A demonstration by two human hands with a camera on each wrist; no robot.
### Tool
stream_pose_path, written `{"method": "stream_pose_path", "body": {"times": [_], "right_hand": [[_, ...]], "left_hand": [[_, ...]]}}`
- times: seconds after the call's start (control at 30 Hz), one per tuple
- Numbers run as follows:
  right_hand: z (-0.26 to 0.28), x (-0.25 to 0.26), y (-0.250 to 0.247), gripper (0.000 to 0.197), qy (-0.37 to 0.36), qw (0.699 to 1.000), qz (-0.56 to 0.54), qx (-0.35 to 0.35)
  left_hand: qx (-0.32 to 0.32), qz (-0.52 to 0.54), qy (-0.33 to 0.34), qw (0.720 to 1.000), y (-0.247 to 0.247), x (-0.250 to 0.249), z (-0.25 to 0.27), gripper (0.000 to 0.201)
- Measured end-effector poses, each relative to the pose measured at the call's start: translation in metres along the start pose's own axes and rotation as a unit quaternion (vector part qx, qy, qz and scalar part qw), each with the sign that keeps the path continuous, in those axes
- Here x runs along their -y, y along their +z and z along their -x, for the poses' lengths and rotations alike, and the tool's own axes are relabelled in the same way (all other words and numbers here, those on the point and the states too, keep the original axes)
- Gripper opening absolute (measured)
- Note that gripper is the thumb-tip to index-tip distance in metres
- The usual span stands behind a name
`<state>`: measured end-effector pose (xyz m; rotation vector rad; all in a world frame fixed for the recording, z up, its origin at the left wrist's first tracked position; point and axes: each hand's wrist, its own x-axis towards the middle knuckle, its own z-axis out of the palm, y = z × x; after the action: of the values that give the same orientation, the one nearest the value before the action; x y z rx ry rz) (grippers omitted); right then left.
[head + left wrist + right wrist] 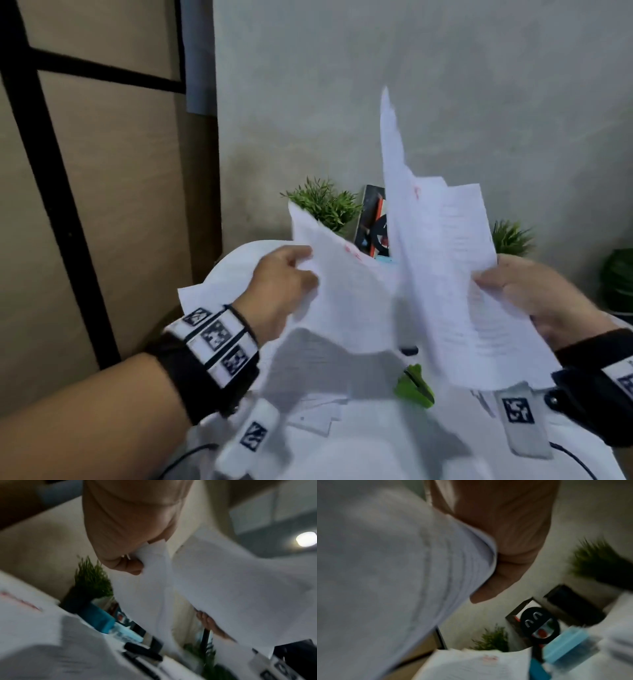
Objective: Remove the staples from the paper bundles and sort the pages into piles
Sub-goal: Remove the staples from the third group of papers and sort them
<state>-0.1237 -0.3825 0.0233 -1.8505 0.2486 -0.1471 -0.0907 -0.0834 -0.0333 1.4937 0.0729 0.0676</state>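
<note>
Both hands hold printed white pages up in the air above the white table (pixel 376 445). My left hand (pixel 287 281) pinches the left edge of one loose sheet (pixel 342 294); the left wrist view shows the thumb and fingers (pixel 123 563) clamped on that sheet's (pixel 150 588) corner. My right hand (pixel 524 291) grips the right edge of a bundle of pages (pixel 445 274) that fans upward; its thumb (pixel 491 588) presses on the stack (pixel 393 574). A green staple remover (pixel 416 387) lies on the table below the papers.
More sheets (pixel 308 407) lie flat on the table under the hands. Small green plants (pixel 325 202) (pixel 512 238), a picture frame (pixel 373 222) and a blue box (pixel 568 641) stand along the grey back wall. A brown panel with black bars (pixel 85 171) is at the left.
</note>
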Motion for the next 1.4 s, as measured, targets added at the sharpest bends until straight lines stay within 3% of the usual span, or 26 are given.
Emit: {"method": "stream_pose_path", "body": {"times": [0.07,0.13,0.3,0.37,0.4,0.43,0.47,0.57,0.7,0.8,0.87,0.93,1.0,1.03,1.07,1.13,1.17,1.2,1.27,1.3,1.37,1.4], "right_hand": [[-0.007,-0.019,0.000,0.015,0.012,0.999,-0.020,-0.022],[-0.010,-0.029,0.005,0.016,0.008,0.999,-0.027,-0.029],[-0.009,-0.024,0.025,0.020,0.001,0.999,-0.022,0.033],[-0.004,-0.012,0.029,0.017,-0.021,0.997,0.019,0.067],[0.002,-0.004,0.029,0.016,-0.040,0.994,0.045,0.087],[0.006,0.005,0.029,0.015,-0.057,0.990,0.070,0.107],[0.011,0.016,0.029,0.014,-0.073,0.985,0.089,0.127],[0.016,0.030,0.023,0.013,-0.114,0.973,0.114,0.163],[0.014,0.044,0.028,0.011,-0.153,0.957,0.126,0.213],[0.014,0.052,0.030,0.021,-0.168,0.953,0.112,0.228],[0.009,0.054,0.031,0.012,-0.185,0.962,0.127,0.156],[-0.008,0.048,0.024,0.003,-0.209,0.969,0.130,-0.004],[-0.027,0.034,0.008,0.016,-0.212,0.953,0.147,-0.156],[-0.033,0.023,0.000,0.022,-0.201,0.942,0.192,-0.190],[-0.035,0.010,-0.004,0.025,-0.178,0.935,0.252,-0.174],[-0.021,-0.017,0.002,0.013,-0.112,0.889,0.442,-0.028],[-0.014,-0.032,0.010,0.021,-0.095,0.846,0.521,0.063],[-0.004,-0.047,0.020,0.043,-0.086,0.805,0.566,0.153],[0.018,-0.071,0.045,0.070,-0.059,0.770,0.580,0.259],[0.021,-0.083,0.053,0.064,-0.078,0.766,0.581,0.265],[0.024,-0.096,0.062,0.020,-0.130,0.759,0.589,0.246],[0.023,-0.098,0.063,0.013,-0.141,0.758,0.591,0.235]], "left_hand": [[-0.046,-0.109,0.014,0.993,-0.032,0.012,-0.004,0.057],[-0.064,-0.153,-0.025,0.986,-0.058,0.026,-0.002,0.055],[0.006,-0.252,-0.157,0.955,-0.089,0.051,0.000,0.058],[0.026,-0.387,-0.132,0.912,-0.094,0.039,-0.005,0.054],[0.013,-0.443,-0.085,0.893,-0.096,0.027,-0.008,0.058],[-0.011,-0.451,-0.032,0.892,-0.098,0.010,-0.010,0.063],[-0.022,-0.411,0.006,0.911,-0.099,-0.008,-0.011,0.071],[0.070,-0.224,0.028,0.972,-0.085,-0.061,-0.011,0.091],[0.209,-0.135,0.008,0.969,-0.077,-0.088,0.004,0.050],[0.244,-0.073,-0.026,0.967,-0.081,-0.078,0.003,0.064],[0.256,-0.048,-0.034,0.965,-0.084,-0.073,0.001,0.084],[0.232,-0.028,-0.031,0.972,-0.089,-0.069,-0.004,0.072],[0.176,0.020,-0.033,0.984,-0.100,-0.063,-0.012,0.058],[0.153,0.052,-0.041,0.986,-0.109,-0.058,-0.017,0.061],[0.135,0.087,-0.045,0.986,-0.116,-0.054,-0.021,0.064],[0.111,0.139,-0.043,0.983,-0.122,-0.048,-0.021,0.063],[0.111,0.152,-0.047,0.981,-0.120,-0.046,-0.020,0.059],[0.113,0.156,-0.055,0.980,-0.114,-0.046,-0.018,0.051],[0.107,0.147,-0.086,0.980,-0.092,-0.046,-0.010,0.024],[0.099,0.142,-0.102,0.979,-0.080,-0.046,-0.007,0.019],[0.087,0.148,-0.108,0.979,-0.063,-0.046,-0.002,0.027],[0.081,0.154,-0.101,0.980,-0.058,-0.046,0.000,0.029]]}}
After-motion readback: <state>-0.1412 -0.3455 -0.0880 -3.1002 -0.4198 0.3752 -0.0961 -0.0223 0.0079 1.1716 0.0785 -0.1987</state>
